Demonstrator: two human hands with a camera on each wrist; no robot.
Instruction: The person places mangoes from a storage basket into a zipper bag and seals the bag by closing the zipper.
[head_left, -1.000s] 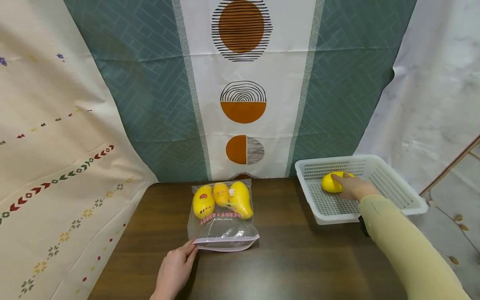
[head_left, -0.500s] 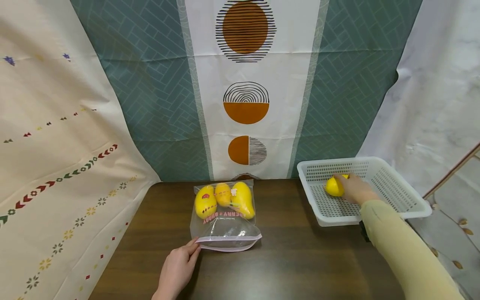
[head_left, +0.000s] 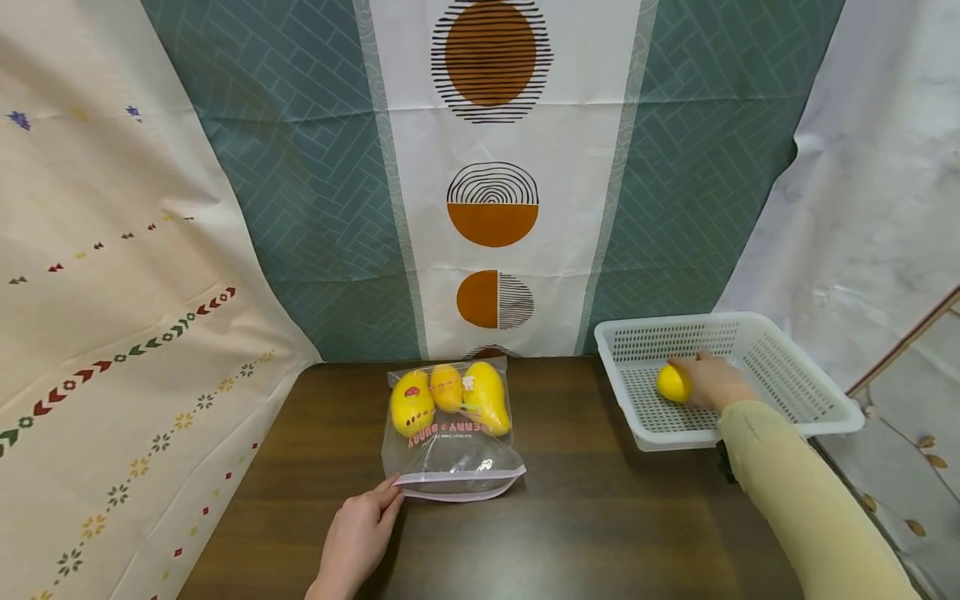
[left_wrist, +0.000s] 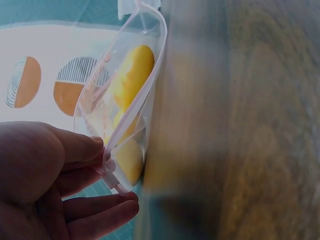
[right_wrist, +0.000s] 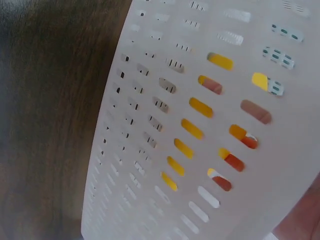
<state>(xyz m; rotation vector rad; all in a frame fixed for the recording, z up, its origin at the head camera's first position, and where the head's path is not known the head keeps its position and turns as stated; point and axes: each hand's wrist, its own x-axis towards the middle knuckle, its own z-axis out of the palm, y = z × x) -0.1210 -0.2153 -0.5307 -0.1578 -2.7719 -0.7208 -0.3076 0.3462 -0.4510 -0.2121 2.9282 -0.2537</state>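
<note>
A clear zip bag (head_left: 450, 454) with a pale pink zip strip lies on the table with several yellow mangoes (head_left: 485, 398) inside. At its near left corner my left hand (head_left: 358, 529) pinches the zip edge between thumb and forefinger. The left wrist view shows the bag's mouth (left_wrist: 145, 92) parted there, the other fingers below it. Over at the right, my right hand (head_left: 712, 383) reaches into a white plastic basket (head_left: 637, 417), its fingers curled round a yellow mango (head_left: 673, 383). In the right wrist view only slivers of that mango (right_wrist: 201, 107) show through the basket's slots.
The basket's raised, slotted wall (right_wrist: 130, 150) stands between the right wrist camera and the fruit. Patterned cloth (head_left: 491, 308) hangs behind the dark wooden table (head_left: 570, 517), and more cloth (head_left: 150, 375) drapes along its left side.
My right hand has closed further round the mango and drawn it slightly right and nearer within the basket. My left hand keeps its hold on the bag's corner.
</note>
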